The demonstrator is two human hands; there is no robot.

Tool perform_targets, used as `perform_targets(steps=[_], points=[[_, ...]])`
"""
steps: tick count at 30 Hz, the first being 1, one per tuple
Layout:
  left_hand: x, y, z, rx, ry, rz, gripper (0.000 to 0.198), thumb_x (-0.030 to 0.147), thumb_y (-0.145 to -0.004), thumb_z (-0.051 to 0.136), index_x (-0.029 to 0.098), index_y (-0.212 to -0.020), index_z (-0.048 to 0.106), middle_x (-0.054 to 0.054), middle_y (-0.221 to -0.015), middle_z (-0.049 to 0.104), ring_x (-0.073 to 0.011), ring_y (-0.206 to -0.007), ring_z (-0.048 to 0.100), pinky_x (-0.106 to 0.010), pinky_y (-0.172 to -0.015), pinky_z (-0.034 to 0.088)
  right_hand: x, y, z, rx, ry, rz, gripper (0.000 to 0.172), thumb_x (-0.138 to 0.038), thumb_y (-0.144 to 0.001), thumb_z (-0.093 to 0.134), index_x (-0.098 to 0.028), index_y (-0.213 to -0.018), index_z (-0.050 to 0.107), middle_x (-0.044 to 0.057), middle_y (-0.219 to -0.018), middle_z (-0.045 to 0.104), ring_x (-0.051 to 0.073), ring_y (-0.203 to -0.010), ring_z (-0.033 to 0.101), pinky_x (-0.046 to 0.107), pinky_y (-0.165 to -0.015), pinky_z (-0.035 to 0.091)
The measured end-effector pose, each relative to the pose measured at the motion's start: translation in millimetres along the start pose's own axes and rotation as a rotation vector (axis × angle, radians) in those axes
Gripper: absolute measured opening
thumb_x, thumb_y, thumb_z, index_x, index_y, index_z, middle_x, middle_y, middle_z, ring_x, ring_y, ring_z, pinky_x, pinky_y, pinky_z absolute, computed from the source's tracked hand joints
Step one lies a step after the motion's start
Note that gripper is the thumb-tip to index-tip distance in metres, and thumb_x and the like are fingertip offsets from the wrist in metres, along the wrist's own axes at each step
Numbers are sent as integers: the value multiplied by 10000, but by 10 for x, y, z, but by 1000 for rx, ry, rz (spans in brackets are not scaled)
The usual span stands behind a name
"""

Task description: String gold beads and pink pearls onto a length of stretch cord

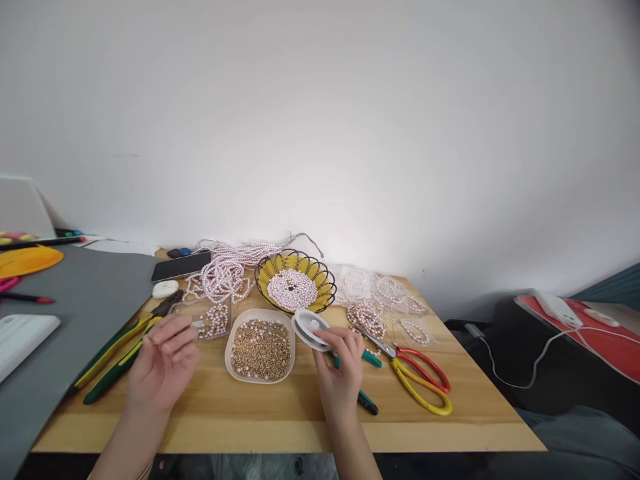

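Note:
My right hand (341,365) grips a white spool (311,328) by its rim, fingers closed round it. The spool is tilted just right of a white square dish (227,363) filled with small gold beads (263,350) and a few pearly ones. To the dish's left, my left hand (167,357) is raised with thumb and fingers pinched together. Whatever sits in that pinch is too fine to make out. Behind the left fingers stands a small clear box of beads (216,321). Teal-handled pliers (369,402) lie partly hidden behind my right hand.
Scissors (425,383) with red and yellow handles lie at right, large green-yellow pliers (113,353) at left. Behind are a yellow wire basket (320,273) of pale beads, pearl strands (220,280), a phone (181,267), a white case (165,289) and bagged beads (400,293).

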State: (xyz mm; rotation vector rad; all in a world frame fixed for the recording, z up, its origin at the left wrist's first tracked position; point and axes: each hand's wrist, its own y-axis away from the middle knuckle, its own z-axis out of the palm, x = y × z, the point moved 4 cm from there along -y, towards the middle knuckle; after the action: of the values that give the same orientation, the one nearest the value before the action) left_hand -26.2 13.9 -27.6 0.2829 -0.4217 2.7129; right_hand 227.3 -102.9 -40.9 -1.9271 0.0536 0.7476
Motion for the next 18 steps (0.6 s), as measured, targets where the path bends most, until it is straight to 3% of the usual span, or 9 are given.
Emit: perform_targets(steps=[4,10,14,18], points=[[32,-31,21,53,62,32,529,-16,-653,888,223,-815,445,110,-754,682,-59,-635,698,-93,-562,537,23,4,24,-40,-16,4,165,-112,-933,648,-262,-985,694,32,-863,673,246,-833,565,378,-768,387],[45,-53,48,41,62,61,469,-17,-641,906,209,-794,525,92,-747,704,-66,-624,724,-88,-559,562,-31,13,63,-143,-109,-27,154,-125,-936,671,-254,-1015,701,30,-855,644,243,-834,544,370,-765,390],[59,-54,44,19,91,60,423,-37,-649,895,194,-802,575,65,-761,725,-83,-642,746,-101,-589,597,-71,21,75,-180,-161,-64,74,-239,-913,752,-258,-981,729,31,-823,618,250,-826,533,371,-753,401],[68,-54,49,-13,111,59,396,-38,-652,895,183,-795,599,56,-767,736,-89,-655,758,-102,-614,614,-74,31,107,-241,-186,-81,169,-408,-861,796,-260,-928,749,41,-825,607,261,-833,531,378,-753,411]])
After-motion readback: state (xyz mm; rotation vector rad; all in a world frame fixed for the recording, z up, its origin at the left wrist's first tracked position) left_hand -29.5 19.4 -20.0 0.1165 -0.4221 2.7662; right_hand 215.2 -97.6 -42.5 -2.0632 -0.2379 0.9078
